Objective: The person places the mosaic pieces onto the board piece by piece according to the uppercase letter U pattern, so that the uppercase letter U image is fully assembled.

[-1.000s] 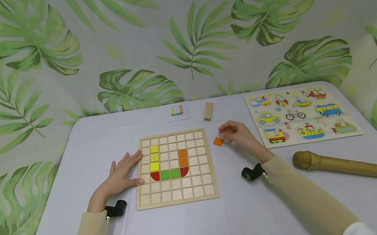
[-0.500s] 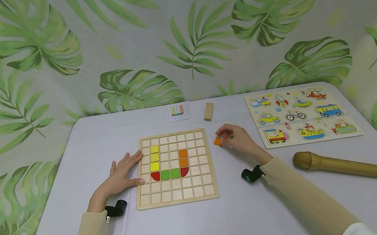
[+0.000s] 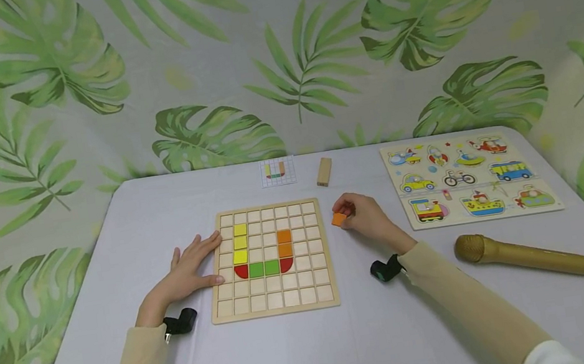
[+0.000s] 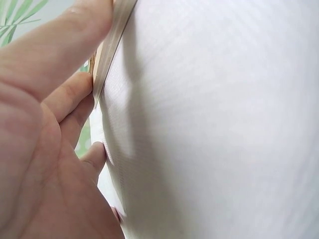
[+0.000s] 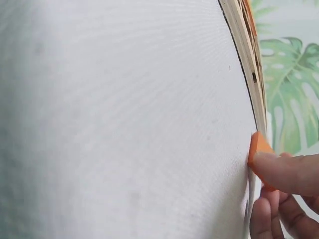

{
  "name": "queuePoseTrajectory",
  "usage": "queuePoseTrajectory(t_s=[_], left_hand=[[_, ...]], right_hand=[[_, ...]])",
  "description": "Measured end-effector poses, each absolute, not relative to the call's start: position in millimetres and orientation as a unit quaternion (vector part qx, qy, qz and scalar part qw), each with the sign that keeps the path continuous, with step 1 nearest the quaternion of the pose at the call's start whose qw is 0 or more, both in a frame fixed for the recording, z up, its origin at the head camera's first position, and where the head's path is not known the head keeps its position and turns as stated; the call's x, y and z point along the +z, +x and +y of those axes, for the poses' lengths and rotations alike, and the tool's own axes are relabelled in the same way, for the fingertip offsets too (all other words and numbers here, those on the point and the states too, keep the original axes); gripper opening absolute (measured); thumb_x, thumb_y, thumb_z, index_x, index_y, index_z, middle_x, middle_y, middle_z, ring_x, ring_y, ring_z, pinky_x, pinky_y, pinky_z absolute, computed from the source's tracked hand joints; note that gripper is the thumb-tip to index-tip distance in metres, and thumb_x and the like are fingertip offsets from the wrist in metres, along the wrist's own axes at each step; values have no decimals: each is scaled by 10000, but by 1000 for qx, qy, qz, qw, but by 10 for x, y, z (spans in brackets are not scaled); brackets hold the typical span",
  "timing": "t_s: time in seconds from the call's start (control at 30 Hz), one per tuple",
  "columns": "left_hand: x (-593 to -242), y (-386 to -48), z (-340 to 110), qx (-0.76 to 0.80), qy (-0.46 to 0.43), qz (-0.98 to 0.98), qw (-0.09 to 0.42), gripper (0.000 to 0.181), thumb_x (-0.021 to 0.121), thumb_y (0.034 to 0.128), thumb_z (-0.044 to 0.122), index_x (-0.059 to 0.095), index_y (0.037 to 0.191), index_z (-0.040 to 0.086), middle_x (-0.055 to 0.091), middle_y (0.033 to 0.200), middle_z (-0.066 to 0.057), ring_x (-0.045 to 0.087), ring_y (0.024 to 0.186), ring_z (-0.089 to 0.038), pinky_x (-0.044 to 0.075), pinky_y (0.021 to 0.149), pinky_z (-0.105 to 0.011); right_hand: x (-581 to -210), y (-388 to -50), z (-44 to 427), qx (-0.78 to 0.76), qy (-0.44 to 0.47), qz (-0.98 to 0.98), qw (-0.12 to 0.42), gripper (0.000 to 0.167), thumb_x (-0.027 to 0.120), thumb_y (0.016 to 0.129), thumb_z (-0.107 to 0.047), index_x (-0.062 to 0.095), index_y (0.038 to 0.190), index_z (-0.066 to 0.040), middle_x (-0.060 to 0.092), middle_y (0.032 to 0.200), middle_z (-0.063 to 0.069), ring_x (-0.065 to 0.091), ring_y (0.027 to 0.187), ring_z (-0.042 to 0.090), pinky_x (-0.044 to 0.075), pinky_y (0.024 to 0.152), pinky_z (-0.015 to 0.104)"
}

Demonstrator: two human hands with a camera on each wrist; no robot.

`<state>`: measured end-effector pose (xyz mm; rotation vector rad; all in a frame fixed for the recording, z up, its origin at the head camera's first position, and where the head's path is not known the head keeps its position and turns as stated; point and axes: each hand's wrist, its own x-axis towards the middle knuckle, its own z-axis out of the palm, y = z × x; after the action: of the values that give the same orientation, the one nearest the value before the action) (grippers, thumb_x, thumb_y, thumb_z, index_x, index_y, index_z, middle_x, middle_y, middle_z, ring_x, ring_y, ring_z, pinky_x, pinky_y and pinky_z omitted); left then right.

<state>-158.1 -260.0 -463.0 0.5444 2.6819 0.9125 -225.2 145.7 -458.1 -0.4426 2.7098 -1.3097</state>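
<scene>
A square wooden grid board (image 3: 277, 307) lies on the table, with yellow tiles (image 3: 240, 242), green tiles (image 3: 263, 268), red rounded tiles (image 3: 286, 265) and orange tiles (image 3: 284, 243) set in its cells in a U shape. My left hand (image 3: 184, 278) rests at the board's left edge, fingers spread and straight, thumb touching the frame. Just right of the board, my right hand (image 3: 368, 218) pinches a loose orange square tile (image 3: 338, 219) between thumb and fingers. In the right wrist view the orange tile (image 5: 258, 147) is tilted at the thumb tip, close to the table.
Behind the board lie a small pattern card (image 3: 277, 172) and a wooden block (image 3: 324, 172). To the right are a vehicle puzzle board (image 3: 473, 180) and a gold microphone (image 3: 535, 257). A leaf-print cloth (image 3: 304, 73) hangs behind the table.
My right hand has moved slightly left onto the loose orange tile and now pinches it; one second ago its fingers were beside it. The left hand stays put.
</scene>
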Motion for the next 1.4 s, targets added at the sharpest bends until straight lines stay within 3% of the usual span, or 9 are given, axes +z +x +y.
queuePoseTrajectory(t_s=[0.27,0.4,0.57,1.0,1.4], left_hand=[[-4607,-1572,-2591,317,186,921,130,896,737,820,389,267,1514,74,185,1573,-126,2,1432,-393,-152,1035,-628],[-4610,-1569,-2591,314,187,922,129,894,740,817,385,274,1510,68,190,1572,-129,5,1430,-399,-148,1034,-632],[-4613,-1576,-2588,310,184,924,128,893,743,812,384,282,1507,65,195,1570,-129,9,1429,-403,-142,1034,-638],[-4604,-1571,-2586,312,183,923,129,895,745,809,397,290,1505,65,195,1572,-121,3,1429,-403,-136,1034,-642],[-4617,-1575,-2593,312,184,923,129,895,742,810,403,287,1508,75,195,1573,-113,2,1431,-398,-137,1034,-642]], right_hand=[[-4528,-2279,1448,-448,-132,880,83,241,736,759,86,652,966,-5,618,882,97,546,781,221,464,691,291],[-4508,-2286,1423,-487,-121,858,110,197,693,808,65,654,996,20,609,896,111,533,767,203,457,613,250],[-4467,-2306,1308,-529,-113,830,135,179,654,855,38,650,1034,46,606,913,121,529,751,177,450,609,227],[-4468,-2418,740,-499,-169,840,128,132,686,822,46,675,946,-1,627,854,66,559,775,179,457,686,235],[-4483,-2458,472,-455,-201,859,123,98,672,838,33,693,910,-29,623,806,35,547,722,166,454,680,249]])
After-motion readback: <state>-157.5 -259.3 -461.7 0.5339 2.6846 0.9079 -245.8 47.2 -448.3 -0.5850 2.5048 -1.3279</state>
